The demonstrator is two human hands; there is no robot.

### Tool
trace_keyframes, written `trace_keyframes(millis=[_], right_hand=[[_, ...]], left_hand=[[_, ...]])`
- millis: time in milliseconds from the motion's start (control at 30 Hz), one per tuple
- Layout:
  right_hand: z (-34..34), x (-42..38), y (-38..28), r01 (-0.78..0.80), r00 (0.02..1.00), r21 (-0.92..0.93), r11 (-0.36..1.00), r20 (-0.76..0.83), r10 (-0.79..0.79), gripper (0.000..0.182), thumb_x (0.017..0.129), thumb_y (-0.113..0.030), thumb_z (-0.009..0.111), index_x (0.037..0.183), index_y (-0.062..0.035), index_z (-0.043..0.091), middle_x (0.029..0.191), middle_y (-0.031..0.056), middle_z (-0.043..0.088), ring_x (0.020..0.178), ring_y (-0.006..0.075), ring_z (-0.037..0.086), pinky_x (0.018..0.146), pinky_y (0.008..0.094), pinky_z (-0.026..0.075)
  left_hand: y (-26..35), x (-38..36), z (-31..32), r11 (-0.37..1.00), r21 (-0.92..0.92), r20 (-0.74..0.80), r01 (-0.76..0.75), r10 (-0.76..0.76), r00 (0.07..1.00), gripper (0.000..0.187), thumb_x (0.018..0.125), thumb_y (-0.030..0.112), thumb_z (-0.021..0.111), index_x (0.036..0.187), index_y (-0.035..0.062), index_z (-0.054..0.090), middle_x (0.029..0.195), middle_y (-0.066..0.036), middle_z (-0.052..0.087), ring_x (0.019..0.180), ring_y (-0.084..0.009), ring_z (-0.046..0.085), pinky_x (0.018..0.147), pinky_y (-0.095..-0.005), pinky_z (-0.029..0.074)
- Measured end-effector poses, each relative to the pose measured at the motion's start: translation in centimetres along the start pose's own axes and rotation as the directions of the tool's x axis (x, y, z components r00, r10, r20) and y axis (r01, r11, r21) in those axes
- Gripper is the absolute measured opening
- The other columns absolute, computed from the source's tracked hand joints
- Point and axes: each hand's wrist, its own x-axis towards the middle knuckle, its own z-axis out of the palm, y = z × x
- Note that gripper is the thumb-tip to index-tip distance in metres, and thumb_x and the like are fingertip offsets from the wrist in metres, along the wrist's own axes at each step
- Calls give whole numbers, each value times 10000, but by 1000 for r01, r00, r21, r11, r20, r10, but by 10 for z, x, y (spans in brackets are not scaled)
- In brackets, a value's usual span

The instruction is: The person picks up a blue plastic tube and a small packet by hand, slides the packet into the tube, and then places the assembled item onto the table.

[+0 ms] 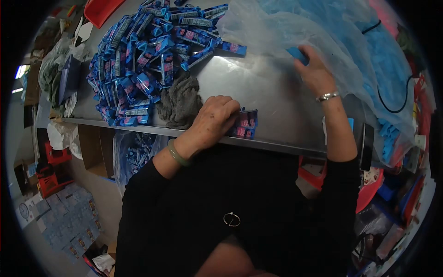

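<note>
Near the front edge of the metal table, my left hand (214, 119) has its fingers curled against a few small blue-and-pink boxes (244, 123). Farther right and back, my right hand (315, 74) pinches a flat blue piece (297, 55) between thumb and fingers, beside clear plastic sheeting (277, 34). A large heap of blue packets (134, 64) covers the back left of the table. A crumpled grey cloth (179, 101) lies between the heap and my left hand.
Blue plastic bags (341, 41) fill the back right, with a black cable (392, 111) over them. A dark flat object (366, 147) is at the table's right edge. The metal front edge (286, 148) runs before my body. Below left stands a cardboard box (94, 150).
</note>
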Motion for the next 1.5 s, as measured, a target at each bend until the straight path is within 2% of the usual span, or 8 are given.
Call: trace_keyframes(millis=[300,367,833,900,1000,1300,1367,1500], right_hand=[[-24,-73,-11,-163,959,610,775,281,-20,339,857,-109,651,1181,-24,597,1038,33,642,923,114,579,832,263,457],[-16,-82,-12,-160,967,833,529,239,-84,309,874,-121,645,1158,-14,584,983,23,616,896,109,570,794,261,465],[-24,-89,-43,-115,977,906,407,177,-118,327,875,-131,686,1169,-36,578,964,8,617,902,97,559,800,238,453],[-25,-89,-45,-130,976,920,371,184,-114,325,868,-131,695,1158,-39,580,954,9,624,896,99,563,795,238,453],[-16,-93,-58,-205,974,941,269,223,-37,286,846,-123,719,1096,-57,598,942,5,634,893,97,570,766,230,450],[0,-96,-76,-21,992,818,575,88,-89,272,819,-101,747,1034,-33,595,934,-4,553,794,55,496,704,199,427],[-6,-93,-72,-213,966,961,175,234,-109,338,825,-99,741,1113,-42,573,932,-3,551,813,42,490,707,198,427],[-7,-86,-61,-177,958,954,240,224,-181,362,869,-104,693,1190,-45,537,987,18,583,832,41,512,740,208,449]], left_hand=[[9,0,-6,987,155,-100,-54,70,993,99,762,32,677,858,58,673,943,-79,634,881,-275,578,798,-363,441],[11,0,-9,988,150,-101,-38,54,993,111,774,41,681,883,60,689,958,-78,647,889,-270,581,803,-360,445],[18,1,-14,947,-251,-22,199,-211,977,125,889,89,638,962,1,691,974,-87,688,903,-230,603,805,-333,479],[22,3,-12,554,-786,121,275,-298,947,185,935,131,609,1035,-8,678,1068,-79,684,996,-194,616,862,-309,492],[36,12,-8,112,-967,181,229,-331,926,240,971,167,569,1124,2,651,1122,-82,664,1039,-183,622,900,-304,501],[19,8,9,-145,-945,318,293,-198,927,246,971,176,564,1142,14,634,1079,-122,675,979,-217,660,856,-338,532],[22,9,7,-152,-945,317,289,-223,922,254,967,182,569,1149,14,628,1072,-128,673,973,-226,662,867,-352,532],[20,7,7,-161,-935,343,315,-200,918,290,958,209,581,1170,13,608,1076,-152,668,992,-256,661,911,-410,526]])
